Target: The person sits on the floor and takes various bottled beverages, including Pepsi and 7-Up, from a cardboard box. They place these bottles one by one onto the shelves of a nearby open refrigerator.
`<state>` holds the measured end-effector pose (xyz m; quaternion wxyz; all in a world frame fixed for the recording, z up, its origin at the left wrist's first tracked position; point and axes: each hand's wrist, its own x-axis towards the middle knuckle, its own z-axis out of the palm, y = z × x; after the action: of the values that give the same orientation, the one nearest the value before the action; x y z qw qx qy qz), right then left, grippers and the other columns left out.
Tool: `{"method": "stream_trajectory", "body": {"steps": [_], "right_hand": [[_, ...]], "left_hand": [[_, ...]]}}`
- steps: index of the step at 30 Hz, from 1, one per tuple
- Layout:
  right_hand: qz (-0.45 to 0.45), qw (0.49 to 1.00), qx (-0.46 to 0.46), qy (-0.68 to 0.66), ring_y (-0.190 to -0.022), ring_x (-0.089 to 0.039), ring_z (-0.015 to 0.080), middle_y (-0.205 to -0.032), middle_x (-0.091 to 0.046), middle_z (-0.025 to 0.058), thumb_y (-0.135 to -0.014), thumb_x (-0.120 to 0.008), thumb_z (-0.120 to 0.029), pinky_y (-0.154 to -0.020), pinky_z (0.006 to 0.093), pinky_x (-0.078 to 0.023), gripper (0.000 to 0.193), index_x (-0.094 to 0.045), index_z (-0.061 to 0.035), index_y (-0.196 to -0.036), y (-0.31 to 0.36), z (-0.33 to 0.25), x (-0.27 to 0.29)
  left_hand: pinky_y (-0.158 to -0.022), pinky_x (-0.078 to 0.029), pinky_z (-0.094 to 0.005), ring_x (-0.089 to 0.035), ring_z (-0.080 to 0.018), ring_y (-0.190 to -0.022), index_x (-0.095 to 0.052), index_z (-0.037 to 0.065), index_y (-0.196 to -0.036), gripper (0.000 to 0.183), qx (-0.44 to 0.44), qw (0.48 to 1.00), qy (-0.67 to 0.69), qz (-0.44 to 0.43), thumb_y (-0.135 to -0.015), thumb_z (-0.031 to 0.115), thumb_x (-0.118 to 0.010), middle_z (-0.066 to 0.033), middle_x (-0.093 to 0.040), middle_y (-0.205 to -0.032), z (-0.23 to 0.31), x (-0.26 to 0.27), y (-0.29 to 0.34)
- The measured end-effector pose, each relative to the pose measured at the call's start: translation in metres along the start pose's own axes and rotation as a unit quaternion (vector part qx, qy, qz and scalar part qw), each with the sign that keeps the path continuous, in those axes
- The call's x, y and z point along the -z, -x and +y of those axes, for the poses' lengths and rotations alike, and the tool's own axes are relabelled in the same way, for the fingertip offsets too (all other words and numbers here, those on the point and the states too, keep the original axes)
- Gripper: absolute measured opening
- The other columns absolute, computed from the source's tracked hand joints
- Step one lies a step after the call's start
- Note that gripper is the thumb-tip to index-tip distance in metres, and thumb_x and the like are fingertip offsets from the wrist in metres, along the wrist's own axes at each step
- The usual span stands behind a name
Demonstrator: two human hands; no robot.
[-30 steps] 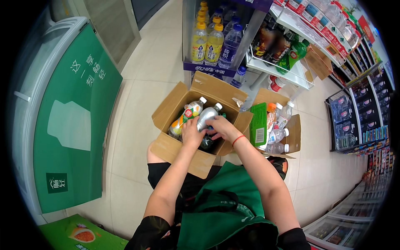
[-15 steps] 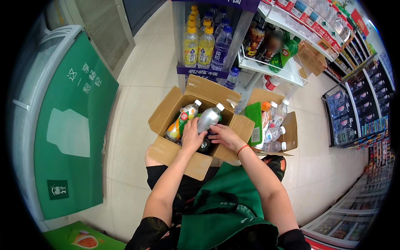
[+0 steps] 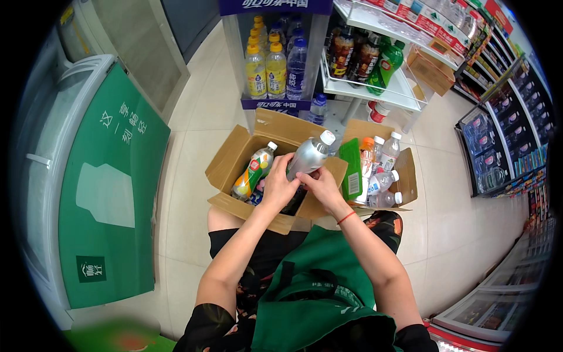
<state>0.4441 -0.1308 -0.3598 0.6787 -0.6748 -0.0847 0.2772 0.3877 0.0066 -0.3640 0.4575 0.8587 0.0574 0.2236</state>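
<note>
A silver bottle with a white cap (image 3: pixel 308 156) is tilted above an open cardboard box (image 3: pixel 220 170), its cap end pointing away and to the right. My left hand (image 3: pixel 282 183) is closed round its left side. Against its lower right side my right hand (image 3: pixel 320 185) grips with thumb and fingers. Inside the box, to the left of my left hand, leans a bottle with an orange, green and white label (image 3: pixel 253 171) and a white cap. Darker items lie deeper in the box, mostly hidden by my hands.
A second open box (image 3: pixel 410 176) at the right holds several bottles and a green pack (image 3: pixel 352 169). Beyond stand a purple-trimmed drink rack (image 3: pixel 275 105) and a white shelf (image 3: pixel 375 94). A green-sided chest freezer (image 3: pixel 117 193) is on the left, a black bottle rack (image 3: pixel 498 141) far right.
The silver bottle has been lifted slightly up and to the right, out of the box. My right hand has closed in on it, and the view has shifted a little.
</note>
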Motion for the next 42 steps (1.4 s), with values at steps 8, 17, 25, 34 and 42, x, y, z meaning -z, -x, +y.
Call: {"method": "stream_trajectory", "body": {"steps": [8,17,25,34,42], "right_hand": [[0.11,0.977,0.179,0.033,-0.103,-0.065,0.0199,-0.107,-0.068,0.0147,-0.083,-0.075,-0.015,-0.089,0.0324,-0.051,0.043,-0.054,0.0056,-0.114,0.016,-0.038,0.047],[0.238,0.93,0.25,0.122,-0.098,-0.066,0.0192,-0.104,-0.068,0.0133,-0.082,-0.072,-0.005,-0.084,0.0321,-0.053,0.038,-0.054,0.003,-0.115,0.02,-0.095,0.135],[0.333,0.845,0.377,0.183,-0.093,-0.069,0.0235,-0.101,-0.069,0.014,-0.085,-0.07,-0.006,-0.077,0.0336,-0.054,0.042,-0.051,-0.0017,-0.123,-0.035,-0.115,0.226],[0.342,0.82,0.424,0.173,-0.093,-0.068,0.0269,-0.106,-0.068,0.0144,-0.085,-0.069,-0.007,-0.076,0.0349,-0.054,0.043,-0.05,-0.0027,-0.123,-0.119,-0.138,0.29],[0.38,0.815,0.346,0.267,-0.084,-0.068,0.0332,-0.096,-0.069,0.0181,-0.084,-0.072,-0.027,-0.07,0.0387,-0.052,0.042,-0.055,-0.0005,-0.111,-0.174,-0.141,0.328]], "left_hand": [[-0.098,-0.047,-0.0386,-0.059,-0.0328,-0.115,-0.052,0.001,-0.13,0.056,-0.061,0.997,0.04,-0.01,-0.076,0.002,-0.068,-0.0184,-0.06,-0.123,0.061,-0.026,-0.035],[-0.091,-0.047,-0.0403,-0.058,-0.0336,-0.109,-0.047,0.015,-0.141,0.063,-0.115,0.99,0.015,-0.075,-0.082,0.003,-0.065,-0.0145,-0.056,-0.121,0.133,-0.086,-0.095],[-0.089,-0.049,-0.0362,-0.064,-0.0336,-0.108,-0.028,0.016,-0.15,0.069,-0.124,0.977,0.11,-0.133,-0.087,-0.005,-0.046,-0.0219,-0.057,-0.13,0.181,-0.16,-0.164],[-0.101,-0.042,-0.0341,-0.047,-0.03,-0.132,-0.021,-0.001,-0.142,0.064,-0.123,0.963,0.208,-0.115,-0.082,-0.011,-0.04,-0.0237,-0.041,-0.145,0.168,-0.246,-0.244],[-0.094,-0.04,-0.0249,-0.038,-0.0272,-0.138,-0.021,-0.001,-0.149,0.072,-0.046,0.963,0.204,-0.168,-0.08,-0.01,-0.04,-0.0186,-0.037,-0.148,0.16,-0.277,-0.291]]}}
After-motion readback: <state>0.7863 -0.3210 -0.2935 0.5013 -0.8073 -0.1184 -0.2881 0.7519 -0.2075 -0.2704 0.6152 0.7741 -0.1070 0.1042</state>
